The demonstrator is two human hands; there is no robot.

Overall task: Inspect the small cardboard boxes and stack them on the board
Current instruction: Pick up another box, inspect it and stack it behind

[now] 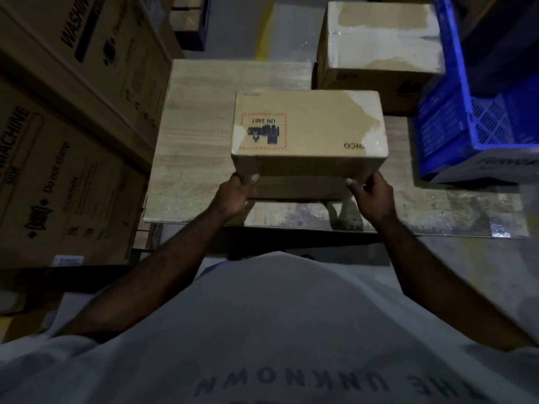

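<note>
I hold a small cardboard box [309, 132] above the light wooden board [198, 135], gripped at its two near bottom corners. Its top face carries a red-dashed label with "UN 3481" and a black symbol, upside down to me. My left hand [236, 193] curls round the near left corner, thumb on the front face. At the near right corner, my right hand [370, 196] grips the same way. A second, taped cardboard box [379, 48] stands at the board's far right corner.
Large washing-machine cartons [73, 112] are stacked tight against the board's left side. A blue plastic crate [481, 118] stands on the right. The grey concrete floor [466, 211] shows to the near right of the board.
</note>
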